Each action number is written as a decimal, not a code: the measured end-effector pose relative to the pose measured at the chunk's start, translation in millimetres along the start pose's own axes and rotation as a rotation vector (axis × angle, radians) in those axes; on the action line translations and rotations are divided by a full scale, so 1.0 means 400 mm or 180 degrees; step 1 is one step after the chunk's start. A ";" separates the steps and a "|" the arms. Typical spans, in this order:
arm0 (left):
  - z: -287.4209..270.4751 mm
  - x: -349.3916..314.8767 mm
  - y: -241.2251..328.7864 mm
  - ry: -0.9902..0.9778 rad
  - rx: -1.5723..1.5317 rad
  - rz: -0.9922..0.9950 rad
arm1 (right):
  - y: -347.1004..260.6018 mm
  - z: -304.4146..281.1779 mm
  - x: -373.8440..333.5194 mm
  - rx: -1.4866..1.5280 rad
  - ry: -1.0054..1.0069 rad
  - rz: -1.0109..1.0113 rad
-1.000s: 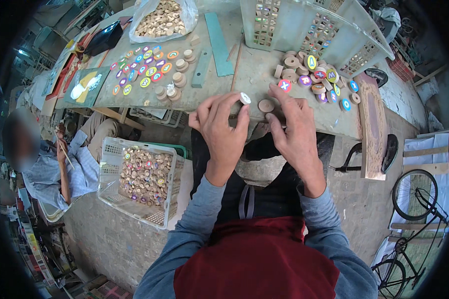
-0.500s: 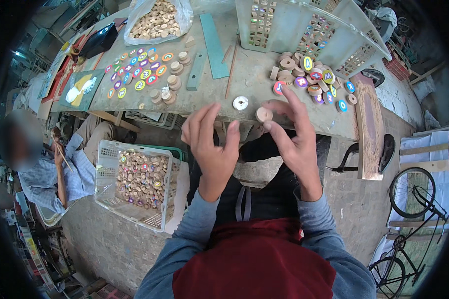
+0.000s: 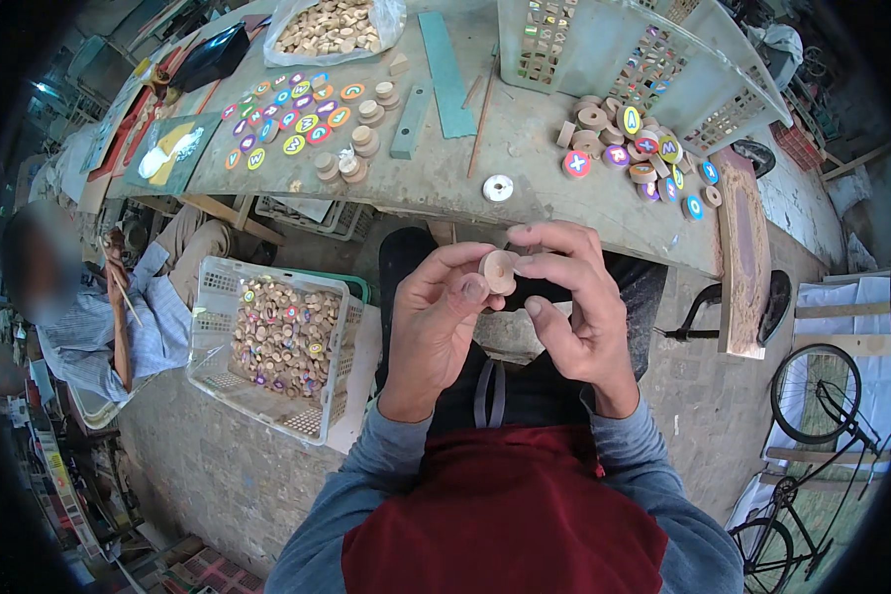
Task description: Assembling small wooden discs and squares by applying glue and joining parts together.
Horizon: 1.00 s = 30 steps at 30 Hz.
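Observation:
Over my lap, my left hand [image 3: 436, 322] is closed, pinching a small round plain wooden disc [image 3: 497, 267] between thumb and fingers. The disc has a small mark at its middle and a second rim showing behind it. My right hand [image 3: 579, 307] is beside it, thumb apart from the curved fingers; one fingertip is at the disc's right edge, and whether it touches I cannot tell. On the table edge ahead lies a white ring-shaped piece [image 3: 498, 188] with a central hole. A heap of wooden discs [image 3: 591, 119], some with coloured letter faces, sits to the right.
Coloured letter discs [image 3: 289, 121] and small stacks of plain discs [image 3: 364, 141] lie on the table's left. Behind them is a bag of wooden pieces [image 3: 332, 30]. A crate [image 3: 653, 59] stands back right; a full basket [image 3: 208, 342] is lower left, near a seated person [image 3: 158, 307].
The wooden disc has left the table edge and come nearer my body, into my left hand's grip. My right hand has let go of it, and both hands have drawn together.

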<state>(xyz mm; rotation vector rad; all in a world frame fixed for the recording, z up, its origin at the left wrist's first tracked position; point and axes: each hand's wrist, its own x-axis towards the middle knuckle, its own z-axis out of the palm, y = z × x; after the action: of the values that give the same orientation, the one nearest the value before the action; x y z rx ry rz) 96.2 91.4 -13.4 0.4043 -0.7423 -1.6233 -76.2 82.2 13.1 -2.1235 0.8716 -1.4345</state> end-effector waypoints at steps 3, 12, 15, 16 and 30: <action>-0.005 -0.005 -0.001 -0.0048 -0.0015 0.0005 | 0.000 0.006 -0.006 0.0060 -0.0101 0.0106; -0.016 -0.005 -0.002 0.0081 0.0242 -0.0008 | 0.005 0.006 0.003 -0.0963 -0.0130 -0.0473; -0.020 -0.014 0.009 0.0127 0.0372 0.0058 | -0.010 0.005 0.011 -0.1277 -0.0358 -0.0582; -0.022 -0.013 0.008 0.0141 0.0429 0.0058 | -0.007 0.003 0.009 -0.1297 -0.0411 -0.0578; -0.038 -0.020 -0.002 0.0450 0.0349 0.0308 | 0.010 0.008 -0.008 -0.0042 -0.0278 -0.0270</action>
<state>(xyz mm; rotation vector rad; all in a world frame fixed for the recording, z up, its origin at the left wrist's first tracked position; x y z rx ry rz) 106.8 95.4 -26.2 0.5482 -0.7345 -1.4520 -75.1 81.5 7.1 -2.2392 0.7691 -1.3688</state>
